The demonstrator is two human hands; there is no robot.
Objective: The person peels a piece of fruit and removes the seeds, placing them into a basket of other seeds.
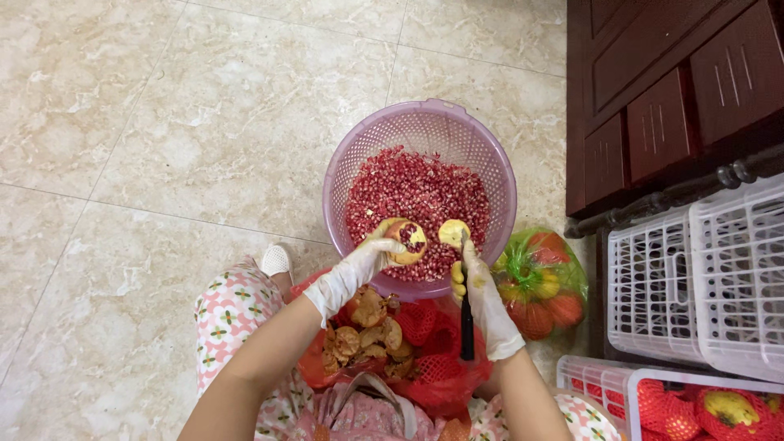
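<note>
Seen from the head camera, a round purple perforated basket (341,171) stands on a beige marble-tiled floor (163,122), and it is partly filled with loose red pomegranate seeds (416,192). Everything else is placed relative to this basket.

Over the basket's near rim, the left hand (359,265), in a thin white glove, grasps a cut pomegranate (406,240), fingers curled around its yellowish rind, with the opened red inside facing up. Just beside it, also over the near rim, the right hand (482,294), likewise gloved, is clenched on a knife (466,318) whose dark handle points back toward the person. The same hand's fingertips pinch a pale yellow cut-off cap of rind (453,233), which sits above the seeds.

Nearer the person than the basket, between the forearms, a red plastic bag (425,384) lies open, holding brownish pieces of peel (367,335) and red foam fruit netting (418,321). To the basket's right, touching or almost touching its wall, lies a green translucent bag (543,282) of whole fruit. Farther right of it stand white plastic crates (694,278), and below them a white crate (604,380) holds fruit in red netting. A dark wooden cabinet (661,90) rises to the right of the basket's far rim. The person's floral-print trousers (229,314) and one white slipper (276,261) show left of the near rim.
</note>
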